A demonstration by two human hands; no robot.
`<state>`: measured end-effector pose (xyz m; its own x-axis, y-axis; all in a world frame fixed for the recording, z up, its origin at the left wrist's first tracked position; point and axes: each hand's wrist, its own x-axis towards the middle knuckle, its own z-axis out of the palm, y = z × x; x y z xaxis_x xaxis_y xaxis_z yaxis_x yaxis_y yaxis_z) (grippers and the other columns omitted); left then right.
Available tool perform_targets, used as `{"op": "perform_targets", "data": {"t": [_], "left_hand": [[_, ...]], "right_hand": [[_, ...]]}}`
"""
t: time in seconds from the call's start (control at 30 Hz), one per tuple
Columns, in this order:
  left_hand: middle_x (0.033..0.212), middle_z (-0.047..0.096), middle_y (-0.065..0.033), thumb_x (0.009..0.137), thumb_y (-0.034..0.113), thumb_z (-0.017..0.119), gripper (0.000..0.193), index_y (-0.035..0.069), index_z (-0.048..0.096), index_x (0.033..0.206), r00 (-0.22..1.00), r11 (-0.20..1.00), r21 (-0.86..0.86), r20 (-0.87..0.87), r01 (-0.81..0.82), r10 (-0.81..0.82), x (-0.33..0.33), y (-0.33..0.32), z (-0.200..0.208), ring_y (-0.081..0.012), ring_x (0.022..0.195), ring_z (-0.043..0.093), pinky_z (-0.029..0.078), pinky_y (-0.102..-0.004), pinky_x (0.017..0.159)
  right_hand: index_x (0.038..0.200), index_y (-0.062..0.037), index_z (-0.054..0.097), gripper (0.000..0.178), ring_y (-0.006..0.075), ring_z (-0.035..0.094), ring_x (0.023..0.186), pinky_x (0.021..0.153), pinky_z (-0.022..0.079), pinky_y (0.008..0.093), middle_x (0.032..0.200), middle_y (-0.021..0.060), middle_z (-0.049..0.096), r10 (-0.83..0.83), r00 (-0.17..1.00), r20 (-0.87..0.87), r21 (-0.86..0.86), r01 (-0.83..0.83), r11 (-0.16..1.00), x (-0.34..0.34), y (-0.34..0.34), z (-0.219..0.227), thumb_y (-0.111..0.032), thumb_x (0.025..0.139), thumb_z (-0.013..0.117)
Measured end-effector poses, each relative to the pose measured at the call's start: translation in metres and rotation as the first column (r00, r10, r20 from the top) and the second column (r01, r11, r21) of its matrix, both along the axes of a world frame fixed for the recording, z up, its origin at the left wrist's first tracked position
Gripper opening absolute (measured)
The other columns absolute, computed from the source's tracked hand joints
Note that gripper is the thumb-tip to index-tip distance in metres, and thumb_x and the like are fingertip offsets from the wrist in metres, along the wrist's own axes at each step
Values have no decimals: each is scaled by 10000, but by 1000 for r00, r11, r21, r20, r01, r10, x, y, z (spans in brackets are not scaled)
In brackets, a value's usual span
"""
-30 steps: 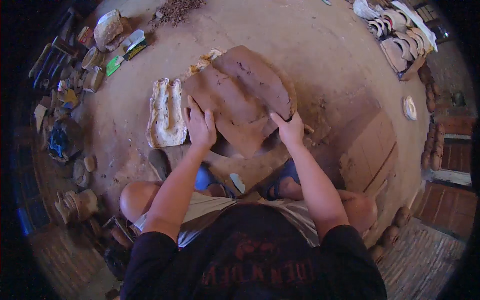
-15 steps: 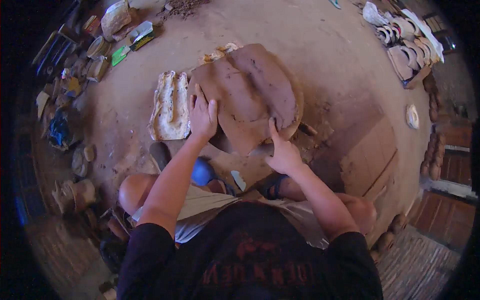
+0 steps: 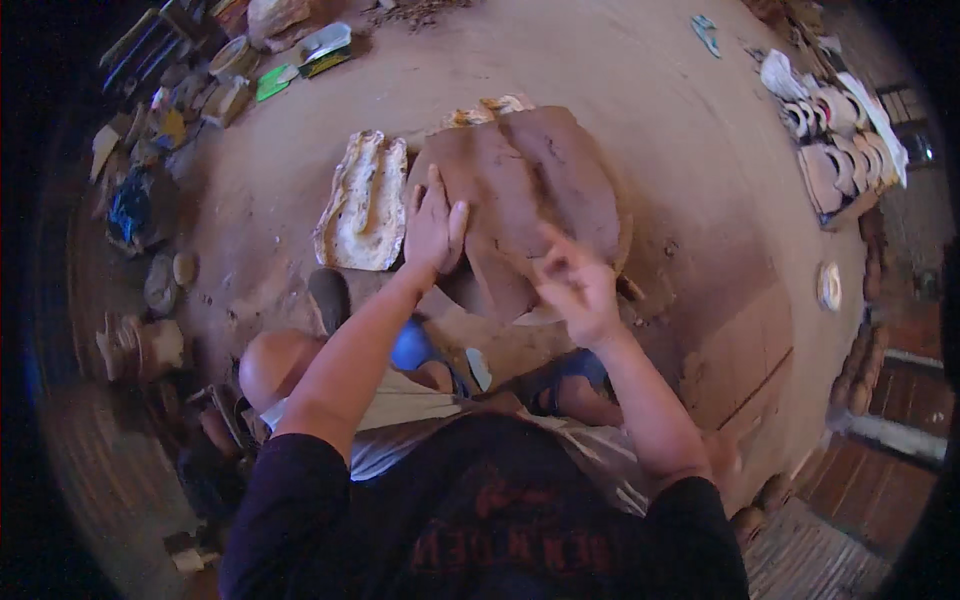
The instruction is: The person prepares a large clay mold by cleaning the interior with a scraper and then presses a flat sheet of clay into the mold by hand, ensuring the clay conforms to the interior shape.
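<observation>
A large brown sheet of wet clay (image 3: 500, 180) drapes over a form on a low round support, with long hollows pressed into its surface. My left hand (image 3: 432, 232) lies along the sheet's left edge, fingers stretched out and touching it. Above the clay's near right part, my right hand (image 3: 580, 290) is blurred by motion; its forefinger points out, the thumb is apart, and nothing shows in it. Whether it touches the clay is unclear. A pale, rough-edged mould (image 3: 362, 200) with a central ridge lies left of the clay. Another pale rough edge (image 3: 490, 110) shows from beneath the sheet's far side.
My knees and sandalled feet flank the near side of the clay. A flat board (image 3: 735, 350) lies at the right. Curved clay pieces (image 3: 845, 165) are stacked at the far right. Assorted clutter, with a blue plastic bag (image 3: 130, 208), lines the left side.
My right forefinger has lifted from the clay's lower right hollow, and that hand has drawn a little nearer to me. My left hand stays at the left edge. The whole view has shifted slightly.
</observation>
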<state>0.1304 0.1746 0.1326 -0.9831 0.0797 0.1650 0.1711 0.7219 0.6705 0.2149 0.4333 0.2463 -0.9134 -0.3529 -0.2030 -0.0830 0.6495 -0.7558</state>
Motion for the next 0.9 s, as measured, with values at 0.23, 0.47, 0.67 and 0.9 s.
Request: {"op": "perform_targets", "data": {"t": [0.23,0.47,0.67,0.9], "left_hand": [[1581,488,-325,1120,421,353,827,-175,118,1643,996,999,8,-86,39,-38,-3,-3,-3,-382,1541,414,180,-525,1323],[1569,497,-330,1106,465,380,853,-169,172,1637,1000,1000,29,-21,1,0,-2,-2,3,-419,1517,428,192,-510,1323],[1601,463,-330,1105,486,381,868,-166,172,1638,997,1000,11,-78,-7,8,-2,-14,-14,-385,1543,409,194,-511,1324],[1669,370,-327,1114,484,381,812,-158,292,1604,993,999,-42,-117,16,-21,-9,-11,-8,-386,1561,380,188,-519,1326]], "right_hand": [[1711,26,175,1034,267,117,1669,1348,34,457,1793,155,174,24,998,-60,-810,-63,582,-67,-73,-64,-654,1035,560],[1721,20,22,1090,279,20,1680,1344,7,405,1818,164,36,30,983,-181,-684,-147,715,-89,-82,-66,-675,1044,518],[1711,30,146,1018,340,124,1667,1341,78,445,1791,216,174,17,944,-329,-571,-213,793,-105,-107,-56,-674,1060,486],[1711,6,169,1022,304,174,1653,1340,82,428,1762,191,256,-3,907,-422,-569,-262,779,-136,-127,-52,-699,1050,501]]}}
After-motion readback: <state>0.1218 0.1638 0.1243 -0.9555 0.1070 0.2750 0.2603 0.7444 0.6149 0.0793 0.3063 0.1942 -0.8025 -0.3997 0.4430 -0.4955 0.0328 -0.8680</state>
